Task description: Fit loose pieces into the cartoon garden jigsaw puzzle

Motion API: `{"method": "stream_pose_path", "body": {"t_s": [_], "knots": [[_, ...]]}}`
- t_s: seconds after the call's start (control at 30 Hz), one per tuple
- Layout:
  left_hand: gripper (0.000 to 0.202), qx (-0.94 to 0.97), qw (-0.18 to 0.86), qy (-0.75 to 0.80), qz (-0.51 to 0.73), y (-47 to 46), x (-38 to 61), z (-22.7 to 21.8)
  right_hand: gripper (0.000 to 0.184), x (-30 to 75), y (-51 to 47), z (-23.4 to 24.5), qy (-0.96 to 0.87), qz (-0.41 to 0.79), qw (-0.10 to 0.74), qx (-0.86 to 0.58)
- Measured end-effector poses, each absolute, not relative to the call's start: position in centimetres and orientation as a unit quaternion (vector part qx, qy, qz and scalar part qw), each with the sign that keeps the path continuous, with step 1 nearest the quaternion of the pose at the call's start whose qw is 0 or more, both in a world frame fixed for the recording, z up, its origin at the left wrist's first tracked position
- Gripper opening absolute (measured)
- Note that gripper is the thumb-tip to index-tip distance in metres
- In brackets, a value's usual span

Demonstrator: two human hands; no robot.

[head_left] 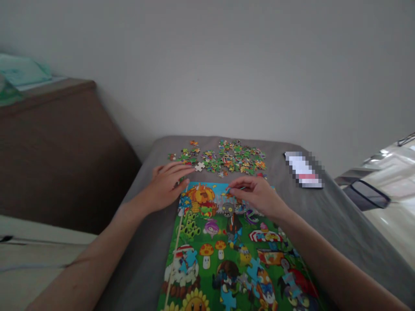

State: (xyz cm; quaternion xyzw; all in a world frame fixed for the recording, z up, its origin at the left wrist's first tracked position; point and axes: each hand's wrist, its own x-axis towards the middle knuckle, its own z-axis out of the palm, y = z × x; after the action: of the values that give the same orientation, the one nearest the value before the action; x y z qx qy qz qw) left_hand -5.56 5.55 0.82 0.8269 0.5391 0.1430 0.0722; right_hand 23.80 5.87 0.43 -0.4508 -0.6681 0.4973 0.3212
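My left hand [167,183] rests at the far left corner of the puzzle picture, its fingers stretched out flat. A pale puzzle piece [199,166], blank side up, lies by its fingertips. Over the top of the picture, my right hand [256,194] pinches a small puzzle piece [228,190] with some blue on it, mostly hidden by the fingers. Below both hands lies the colourful cartoon puzzle picture [212,250], with pumpkin, mushroom and sunflower figures. Light blue piece-shaped patches [228,299] show in its lower part.
Many loose puzzle pieces [238,155] are heaped beyond the picture on the grey cloth-covered table [142,246]. A phone [303,170] with a blurred screen lies to the right. A brown cabinet [58,160] stands at the left, and a pale wall [220,73] rises behind the table.
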Motion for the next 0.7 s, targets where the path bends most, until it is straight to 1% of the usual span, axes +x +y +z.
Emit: {"method": "stream_pose_path", "body": {"t_s": [0.1,0.2,0.27,0.5,0.6,0.7], "knots": [[0.041,0.820,0.077,0.549,0.140,5.8,-5.8,0.4,0.010,19.7,7.3,0.9,-0.717,0.494,0.265,-0.415],[0.041,0.821,0.089,0.547,0.139,5.9,-5.9,-0.1,0.017,16.0,8.9,1.2,-0.779,0.444,0.206,-0.392],[0.040,0.825,0.091,0.541,0.136,6.0,-5.9,-0.3,0.019,14.3,9.9,1.1,-0.800,0.418,0.189,-0.386],[0.043,0.830,0.089,0.534,0.134,6.0,-5.9,-0.7,0.017,12.8,11.2,-0.9,-0.834,0.373,0.165,-0.371],[0.045,0.832,0.096,0.530,0.134,5.9,-6.0,-0.7,0.015,12.7,10.9,-1.1,-0.840,0.357,0.170,-0.371],[0.047,0.838,0.123,0.519,0.115,5.6,-6.0,-0.4,0.018,12.9,10.5,-0.4,-0.845,0.336,0.186,-0.372]]}}
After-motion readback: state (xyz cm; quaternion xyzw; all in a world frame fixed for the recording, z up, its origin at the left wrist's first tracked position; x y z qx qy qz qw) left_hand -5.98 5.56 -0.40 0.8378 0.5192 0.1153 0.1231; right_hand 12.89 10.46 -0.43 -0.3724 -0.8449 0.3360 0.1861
